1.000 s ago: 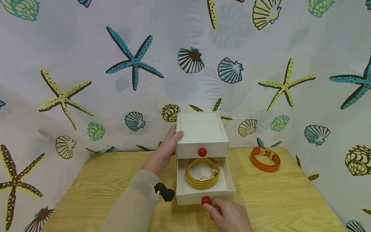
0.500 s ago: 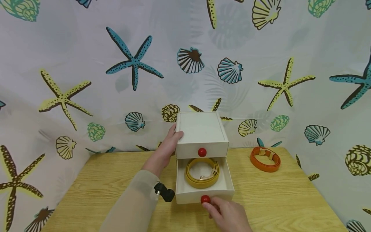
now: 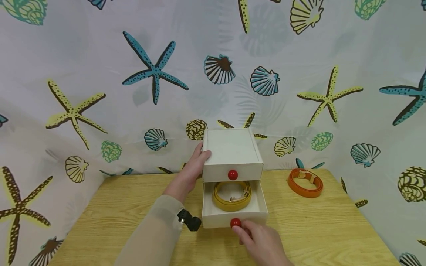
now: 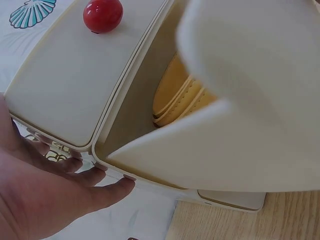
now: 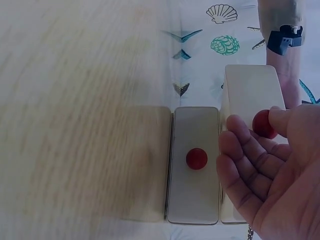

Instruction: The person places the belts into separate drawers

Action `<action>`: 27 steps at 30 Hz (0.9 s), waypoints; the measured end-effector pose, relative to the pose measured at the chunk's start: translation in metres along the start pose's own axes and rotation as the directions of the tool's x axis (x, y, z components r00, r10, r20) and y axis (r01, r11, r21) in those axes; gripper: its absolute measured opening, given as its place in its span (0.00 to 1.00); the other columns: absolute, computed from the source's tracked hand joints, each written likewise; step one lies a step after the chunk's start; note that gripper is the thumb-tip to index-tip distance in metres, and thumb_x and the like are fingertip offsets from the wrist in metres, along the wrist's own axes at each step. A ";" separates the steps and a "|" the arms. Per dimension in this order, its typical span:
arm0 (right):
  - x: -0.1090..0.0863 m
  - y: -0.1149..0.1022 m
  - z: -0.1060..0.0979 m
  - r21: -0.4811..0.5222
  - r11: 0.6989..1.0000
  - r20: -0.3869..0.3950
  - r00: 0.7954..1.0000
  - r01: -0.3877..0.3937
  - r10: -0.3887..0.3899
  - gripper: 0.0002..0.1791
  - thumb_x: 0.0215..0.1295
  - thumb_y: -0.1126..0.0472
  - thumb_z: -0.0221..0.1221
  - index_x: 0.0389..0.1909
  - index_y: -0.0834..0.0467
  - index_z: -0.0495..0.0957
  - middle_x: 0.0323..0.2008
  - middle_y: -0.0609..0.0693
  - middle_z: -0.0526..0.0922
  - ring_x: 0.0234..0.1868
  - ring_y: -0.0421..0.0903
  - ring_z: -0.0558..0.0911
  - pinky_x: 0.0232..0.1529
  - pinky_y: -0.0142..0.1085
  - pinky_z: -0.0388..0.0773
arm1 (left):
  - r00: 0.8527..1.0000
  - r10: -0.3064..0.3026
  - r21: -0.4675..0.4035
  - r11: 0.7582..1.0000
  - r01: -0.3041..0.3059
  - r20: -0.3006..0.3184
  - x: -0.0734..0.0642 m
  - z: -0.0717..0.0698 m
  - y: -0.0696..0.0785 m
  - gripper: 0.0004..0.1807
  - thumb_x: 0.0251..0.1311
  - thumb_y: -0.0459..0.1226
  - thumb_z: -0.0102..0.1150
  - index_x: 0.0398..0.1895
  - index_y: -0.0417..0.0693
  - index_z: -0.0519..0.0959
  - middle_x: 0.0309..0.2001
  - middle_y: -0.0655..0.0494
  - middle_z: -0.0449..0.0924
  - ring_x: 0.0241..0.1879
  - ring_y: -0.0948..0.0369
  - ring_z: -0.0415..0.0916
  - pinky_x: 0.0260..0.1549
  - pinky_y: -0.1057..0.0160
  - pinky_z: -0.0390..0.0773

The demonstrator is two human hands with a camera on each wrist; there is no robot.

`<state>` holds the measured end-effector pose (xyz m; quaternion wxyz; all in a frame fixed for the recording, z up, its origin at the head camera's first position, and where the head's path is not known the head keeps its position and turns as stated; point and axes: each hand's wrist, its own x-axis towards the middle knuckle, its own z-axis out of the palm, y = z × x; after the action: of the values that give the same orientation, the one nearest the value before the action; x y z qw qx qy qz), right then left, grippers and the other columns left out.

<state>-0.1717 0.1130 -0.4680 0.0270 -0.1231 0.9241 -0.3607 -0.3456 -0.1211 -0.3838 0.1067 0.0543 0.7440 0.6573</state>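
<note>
A white two-drawer box (image 3: 231,146) stands on the table, its upper drawer (image 3: 216,172) closed and its lower drawer (image 3: 219,220) pulled partway out. Inside the lower drawer lies a coiled yellow belt (image 3: 232,205) with a gold buckle; part of the belt (image 4: 172,92) shows in the left wrist view. My left hand (image 3: 192,167) rests against the box's left side, thumb over the top edge, fingers (image 4: 107,192) stretched along the side wall. The thumb and index finger of my right hand (image 3: 264,240) pinch the lower drawer's red knob (image 3: 235,222).
An orange coiled belt (image 3: 305,183) lies on the wooden table (image 3: 133,210) at the back right. Behind the box hangs a white cloth (image 3: 206,33) printed with starfish and shells. A black wrist camera (image 3: 189,220) sits on my left sleeve.
My right hand has pushed the lower drawer a little way inward, with the yellow belt moving in along with it. The left hand and the orange belt have stayed put.
</note>
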 end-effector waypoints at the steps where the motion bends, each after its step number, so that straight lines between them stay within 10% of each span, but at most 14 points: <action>1: 0.001 0.000 0.000 -0.013 1.000 -0.010 1.000 0.006 -0.006 0.22 0.85 0.37 0.56 0.33 0.46 0.82 0.22 0.35 0.77 0.23 0.37 0.71 0.27 0.33 0.66 | 1.000 0.000 -0.001 1.000 0.000 0.000 0.000 0.000 0.000 0.44 0.83 0.57 0.45 0.93 0.71 0.36 0.90 0.51 0.39 0.84 0.41 0.48 0.78 0.29 0.52; 27: 0.028 0.001 0.000 -0.097 0.995 -0.147 0.989 0.017 -0.032 0.24 0.84 0.35 0.56 0.30 0.45 0.80 0.21 0.35 0.76 0.22 0.37 0.72 0.28 0.35 0.68 | 1.000 0.003 -0.012 1.000 -0.003 0.004 -0.001 0.000 0.000 0.44 0.83 0.57 0.45 0.92 0.72 0.37 0.90 0.51 0.40 0.84 0.42 0.49 0.77 0.29 0.55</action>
<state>-0.1994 0.1067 -0.4675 -0.0522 -0.1085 0.9382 -0.3246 -0.3450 -0.1212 -0.3837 0.1073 0.0562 0.7398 0.6618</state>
